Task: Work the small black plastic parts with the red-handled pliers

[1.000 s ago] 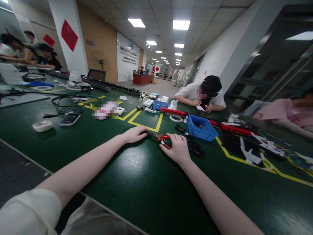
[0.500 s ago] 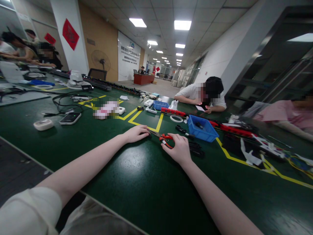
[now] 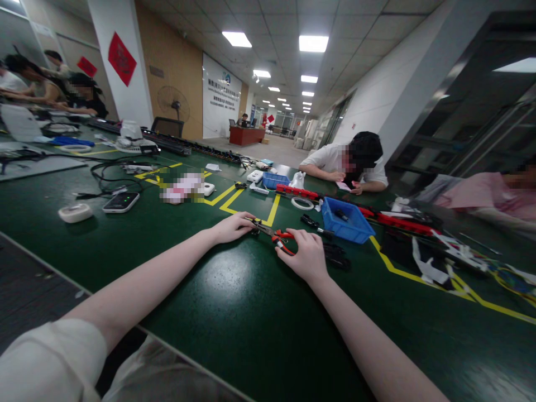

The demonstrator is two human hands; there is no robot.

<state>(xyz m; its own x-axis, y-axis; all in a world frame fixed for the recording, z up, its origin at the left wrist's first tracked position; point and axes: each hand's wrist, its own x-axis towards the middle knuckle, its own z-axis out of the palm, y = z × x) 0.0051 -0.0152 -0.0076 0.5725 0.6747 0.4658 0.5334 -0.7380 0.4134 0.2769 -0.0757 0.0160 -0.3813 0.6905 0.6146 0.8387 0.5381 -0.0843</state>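
Note:
Red-handled pliers (image 3: 280,237) lie low over the dark green table (image 3: 234,312) between my two hands. My right hand (image 3: 305,254) is closed around the red handles. My left hand (image 3: 233,227) rests on the table with its fingertips at the pliers' metal jaws (image 3: 258,227); whatever small part it pinches there is too small to make out. A black cable or part (image 3: 335,254) lies just right of my right hand.
A blue bin (image 3: 345,219) stands behind my right hand, a tape roll (image 3: 301,202) and a smaller blue tray (image 3: 274,180) farther back. A phone (image 3: 120,202) and a white puck (image 3: 74,212) lie at left. People sit across the table and at right. Yellow tape lines mark the surface.
Both hands stay at the pliers; the pliers' jaws have lifted slightly and shifted toward my left fingertips. The view has barely moved.

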